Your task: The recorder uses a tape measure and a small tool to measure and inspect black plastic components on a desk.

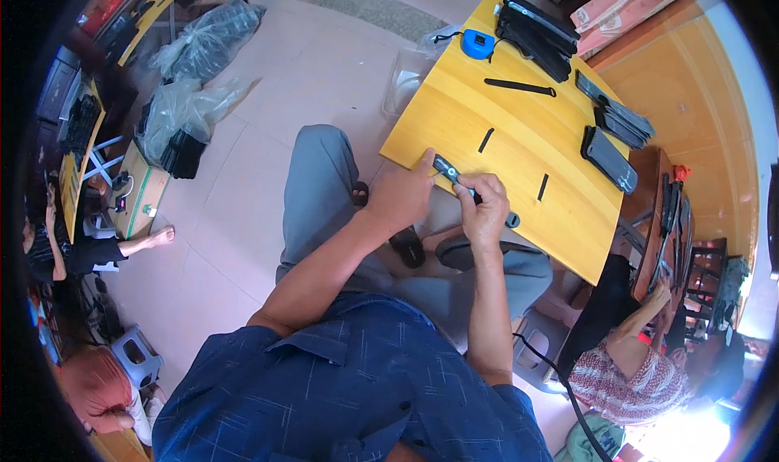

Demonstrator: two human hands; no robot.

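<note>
At the near edge of the yellow table (438, 121) I hold a black strap (445, 168) with a pale printed mark. My left hand (403, 192) grips its far-left end, the index finger stretched along it and the thumb hidden. Closed in a pinch, my right hand (485, 206) has the strap between thumb and fingers. The strap's slotted tip sticks out beyond the right hand, over the table edge. A similar black strap (519, 87) lies farther back, and two short black strips (486, 140) (542, 187) lie nearer.
Toward the back are a blue tape measure (477, 45) and a pile of black straps (535, 38). Strap bundles (613, 109) line the right edge. A co-worker (633, 364) sits at right; others sit at left. Plastic bags (191, 117) stand on the floor.
</note>
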